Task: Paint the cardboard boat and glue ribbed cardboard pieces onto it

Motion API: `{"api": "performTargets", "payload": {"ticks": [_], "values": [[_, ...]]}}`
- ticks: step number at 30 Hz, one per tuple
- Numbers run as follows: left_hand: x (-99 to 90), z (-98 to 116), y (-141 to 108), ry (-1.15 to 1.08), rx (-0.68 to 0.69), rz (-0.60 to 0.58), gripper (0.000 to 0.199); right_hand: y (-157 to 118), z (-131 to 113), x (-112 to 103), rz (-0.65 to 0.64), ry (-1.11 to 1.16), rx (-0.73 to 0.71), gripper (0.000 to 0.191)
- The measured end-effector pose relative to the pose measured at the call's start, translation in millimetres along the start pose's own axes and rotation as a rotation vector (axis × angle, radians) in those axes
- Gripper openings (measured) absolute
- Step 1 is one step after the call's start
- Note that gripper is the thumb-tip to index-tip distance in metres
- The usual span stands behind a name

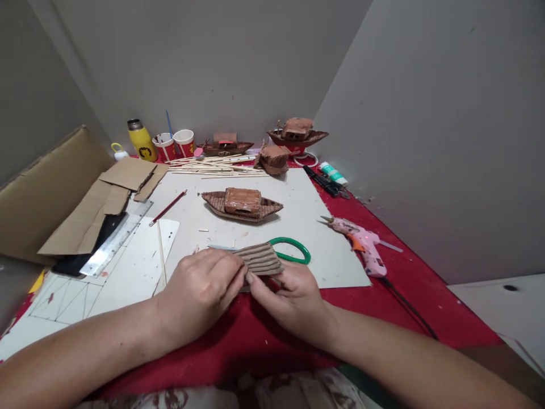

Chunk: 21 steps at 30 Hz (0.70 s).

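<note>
Between my two hands, close to the table's front edge, is a small piece of ridged corrugated cardboard (258, 259), its ribs facing up. My left hand (208, 278) pinches its left side, fingers folded over it. The right side is gripped by my right hand (293, 292), with the thumb along the near edge. Just behind the piece lie scissors with a green handle (301, 243), partly covered by the cardboard. Farther back, a brown model boat (242, 203) with an arched roof sits on the white board (340, 267).
On the right lies a pink glue gun (361, 241) with a trailing cord. Cardboard sheets (85, 218), a clear ruler (114, 241) and a red pencil (168, 208) are at left. Thin sticks (217, 166), paper cups (184, 143), a yellow bottle (141, 139) and more model boats (298, 132) stand behind.
</note>
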<state>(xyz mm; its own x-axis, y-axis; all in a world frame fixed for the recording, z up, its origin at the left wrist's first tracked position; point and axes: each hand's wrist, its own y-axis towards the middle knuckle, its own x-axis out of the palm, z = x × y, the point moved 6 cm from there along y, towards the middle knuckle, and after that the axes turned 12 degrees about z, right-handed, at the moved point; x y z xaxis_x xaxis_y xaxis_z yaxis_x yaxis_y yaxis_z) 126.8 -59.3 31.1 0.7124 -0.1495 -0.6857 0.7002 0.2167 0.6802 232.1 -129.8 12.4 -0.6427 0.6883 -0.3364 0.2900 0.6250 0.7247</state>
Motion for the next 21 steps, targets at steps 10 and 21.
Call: {"api": "performTargets", "payload": {"ticks": [10,21], "values": [[4.6,0,-1,0.037,0.028,0.031,0.019,-3,1,1,0.018,-0.050,0.039,0.021],[-2.5,-13,8,-0.127,-0.215,0.106,0.016,-1,9,-1,0.019,0.102,0.243,0.017]]}}
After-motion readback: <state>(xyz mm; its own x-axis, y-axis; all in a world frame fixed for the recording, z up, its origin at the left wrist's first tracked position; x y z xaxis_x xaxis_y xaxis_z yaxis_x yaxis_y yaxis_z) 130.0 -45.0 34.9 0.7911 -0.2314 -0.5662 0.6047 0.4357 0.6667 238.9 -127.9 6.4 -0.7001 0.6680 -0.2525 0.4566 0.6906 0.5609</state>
